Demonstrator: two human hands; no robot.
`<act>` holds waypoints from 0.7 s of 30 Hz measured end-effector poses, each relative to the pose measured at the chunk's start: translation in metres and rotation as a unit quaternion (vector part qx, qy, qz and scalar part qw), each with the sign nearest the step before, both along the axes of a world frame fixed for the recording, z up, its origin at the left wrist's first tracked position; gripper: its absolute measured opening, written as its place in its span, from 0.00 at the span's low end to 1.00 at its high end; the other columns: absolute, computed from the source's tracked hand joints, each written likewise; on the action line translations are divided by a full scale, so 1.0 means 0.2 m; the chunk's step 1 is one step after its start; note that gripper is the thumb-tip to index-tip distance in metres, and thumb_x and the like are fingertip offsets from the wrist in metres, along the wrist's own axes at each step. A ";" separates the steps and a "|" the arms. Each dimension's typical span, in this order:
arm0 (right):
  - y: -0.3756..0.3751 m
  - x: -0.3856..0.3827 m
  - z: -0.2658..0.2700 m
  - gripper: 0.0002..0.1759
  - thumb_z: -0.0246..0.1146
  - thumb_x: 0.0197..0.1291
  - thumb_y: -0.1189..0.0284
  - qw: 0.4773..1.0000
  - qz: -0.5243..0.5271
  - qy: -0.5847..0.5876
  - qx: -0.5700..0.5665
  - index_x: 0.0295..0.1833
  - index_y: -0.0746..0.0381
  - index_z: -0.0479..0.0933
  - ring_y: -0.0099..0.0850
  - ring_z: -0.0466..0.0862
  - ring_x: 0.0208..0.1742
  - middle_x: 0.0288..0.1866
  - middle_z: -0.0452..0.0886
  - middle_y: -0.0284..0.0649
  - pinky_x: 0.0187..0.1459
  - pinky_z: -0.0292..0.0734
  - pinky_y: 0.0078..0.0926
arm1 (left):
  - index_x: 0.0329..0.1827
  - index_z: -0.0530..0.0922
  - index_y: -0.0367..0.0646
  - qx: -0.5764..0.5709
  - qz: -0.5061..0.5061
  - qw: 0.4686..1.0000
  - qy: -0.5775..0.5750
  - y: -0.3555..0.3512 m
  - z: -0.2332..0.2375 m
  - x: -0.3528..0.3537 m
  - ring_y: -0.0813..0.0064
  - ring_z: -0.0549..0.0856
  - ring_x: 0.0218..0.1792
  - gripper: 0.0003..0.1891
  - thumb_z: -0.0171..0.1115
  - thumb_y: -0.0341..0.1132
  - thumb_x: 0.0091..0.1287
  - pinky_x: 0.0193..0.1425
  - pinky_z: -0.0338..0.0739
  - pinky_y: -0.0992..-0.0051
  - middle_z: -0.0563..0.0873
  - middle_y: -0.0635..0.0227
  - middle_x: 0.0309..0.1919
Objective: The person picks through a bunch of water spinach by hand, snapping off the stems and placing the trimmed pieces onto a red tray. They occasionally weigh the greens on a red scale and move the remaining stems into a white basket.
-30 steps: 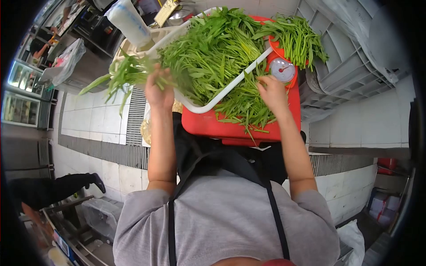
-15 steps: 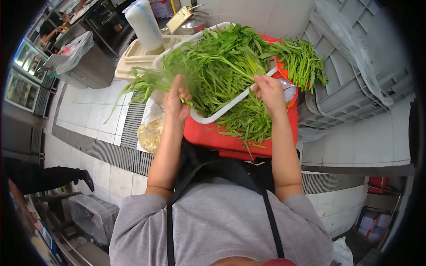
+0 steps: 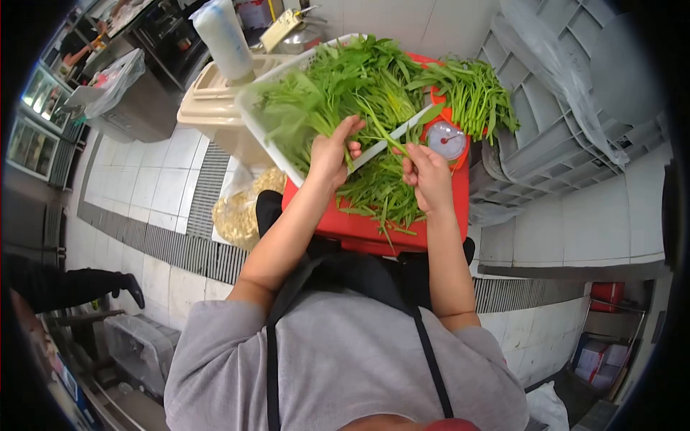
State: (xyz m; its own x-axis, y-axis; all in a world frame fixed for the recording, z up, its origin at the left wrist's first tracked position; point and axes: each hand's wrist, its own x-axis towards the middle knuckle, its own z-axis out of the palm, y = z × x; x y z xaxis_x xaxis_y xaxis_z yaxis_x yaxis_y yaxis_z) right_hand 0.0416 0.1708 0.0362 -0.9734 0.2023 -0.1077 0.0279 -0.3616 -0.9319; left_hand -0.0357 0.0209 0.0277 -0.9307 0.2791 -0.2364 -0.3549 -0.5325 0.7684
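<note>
My left hand (image 3: 333, 154) is closed around a bunch of water spinach (image 3: 307, 102), its leaves blurred over the left part of a white basket (image 3: 269, 146). In my right hand (image 3: 427, 177), thumb and fingers pinch a water spinach stem (image 3: 383, 132) that points up and left above the basket's front rim. Heaped water spinach (image 3: 381, 65) fills the basket. More loose leaves (image 3: 381, 192) lie in front of it on a red surface (image 3: 334, 224). Right of the basket, an orange scale with a round dial (image 3: 445, 139) carries a pile of water spinach stems (image 3: 476, 90).
Left of the basket stands a beige lidded bin (image 3: 210, 97) with a plastic roll (image 3: 221, 39) on top. A bag of pale yellowish pieces (image 3: 244, 212) sits below it. Grey crates (image 3: 553, 129) rise at the right. Another person's leg (image 3: 86, 287) shows at far left.
My left hand has moved right with its bunch, from the basket's left edge toward my right hand. My right hand has come slightly down and left, and the scale dial is more exposed.
</note>
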 end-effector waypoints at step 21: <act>-0.19 -0.02 -0.17 0.07 0.57 0.47 0.73 0.833 -0.009 0.103 0.543 0.27 0.66 0.75 0.46 0.76 0.30 0.26 0.74 0.47 0.32 0.71 0.39 | 0.45 0.74 0.34 -0.042 -0.118 0.992 0.010 -0.07 -0.03 0.00 0.88 0.65 0.13 0.14 0.57 0.33 0.59 0.14 0.59 0.88 0.81 0.66 0.32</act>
State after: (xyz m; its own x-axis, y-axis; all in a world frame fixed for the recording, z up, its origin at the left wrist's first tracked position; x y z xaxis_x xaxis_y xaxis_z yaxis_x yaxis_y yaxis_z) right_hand 0.0383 0.1331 0.0020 -0.9442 0.0860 0.3178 -0.1698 0.6998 -0.6939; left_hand -0.0365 0.0074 0.0223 -0.8470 0.4693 -0.2497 -0.4456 -0.3705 0.8150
